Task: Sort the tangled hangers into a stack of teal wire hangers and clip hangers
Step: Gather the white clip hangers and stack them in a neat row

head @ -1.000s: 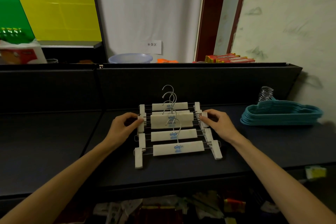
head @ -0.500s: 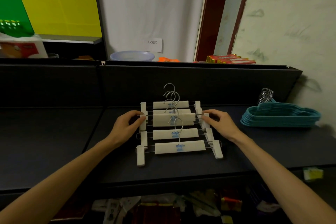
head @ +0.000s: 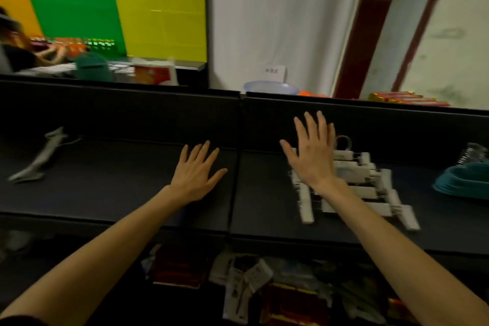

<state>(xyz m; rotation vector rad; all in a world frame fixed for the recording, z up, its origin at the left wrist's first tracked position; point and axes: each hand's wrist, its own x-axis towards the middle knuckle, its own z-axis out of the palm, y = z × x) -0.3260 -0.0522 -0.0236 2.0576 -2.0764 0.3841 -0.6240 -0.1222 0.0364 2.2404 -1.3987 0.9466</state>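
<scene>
While I watch, left hand (head: 194, 176): fingers spread, holding nothing
Right hand (head: 313, 159): fingers spread above clip hangers (head: 362, 188)
Teal hangers (head: 465, 180): stacked on desk (head: 105, 188)

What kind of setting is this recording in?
Probably a shop stockroom or mock retail space: dark display shelving, stacked clip hangers and teal hangers, packaged goods behind.

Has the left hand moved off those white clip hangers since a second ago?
Yes. The left hand has left the clip hangers and now lies open, to their left, past the shelf seam.
</scene>
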